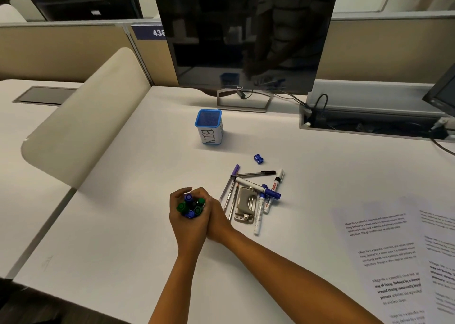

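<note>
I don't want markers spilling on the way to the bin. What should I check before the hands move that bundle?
1. Grip: the left hand and right hand both wrap the marker bundle, caps up: ok.
2. Target: the bin stands upright with its mouth open: ok.
3. Path: only bare desk lies between the hands and the bin: ok.
4. Lower ends of the bundle even: hidden by the hands: cannot tell.
5. Room inside the bin: interior only partly seen: cannot tell.
6. Everything gathered: loose pens lie by the hole punch: not ok.
</note>
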A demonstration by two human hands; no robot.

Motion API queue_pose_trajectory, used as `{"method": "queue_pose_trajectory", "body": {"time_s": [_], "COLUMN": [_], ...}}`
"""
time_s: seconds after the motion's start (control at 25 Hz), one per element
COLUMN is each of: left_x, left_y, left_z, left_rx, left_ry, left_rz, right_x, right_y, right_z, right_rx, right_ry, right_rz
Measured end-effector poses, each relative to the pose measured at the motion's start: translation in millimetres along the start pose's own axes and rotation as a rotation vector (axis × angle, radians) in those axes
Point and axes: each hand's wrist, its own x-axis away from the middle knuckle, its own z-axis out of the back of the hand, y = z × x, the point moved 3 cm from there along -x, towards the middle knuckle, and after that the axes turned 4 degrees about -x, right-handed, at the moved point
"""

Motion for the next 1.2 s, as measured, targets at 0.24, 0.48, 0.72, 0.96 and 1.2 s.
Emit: {"method": "queue_pose_trajectory", "body": {"time_s": [0.24, 0.48, 0.72, 0.96, 1.2], "left_x": [-4, -8, -9, -23, -77], "left_y": [-4, -1, -37, -56, -59], "left_z": [2, -4, -6, 2, 32], "left_rx": [0.005, -0.002, 0.031, 0.025, -0.354], "left_ry": [0.028, 0.024, 0.044, 0.038, -0.056], "left_rz": [-0.017, -0.019, 0.176, 0.232, 0.220], "right_x": [-3, -5, -3, 4, 3], "right_y": [7, 8, 21, 10, -22], "right_z": [-4, -10, -12, 0, 105], "right_rx": [-0.028, -0.041, 0.040, 0.189, 0.240], "right_ry": [0.003, -0.007, -0.026, -0.073, 0.445], "right_rz": [-0.041, -0.062, -0.161, -0.114, 0.166]}}
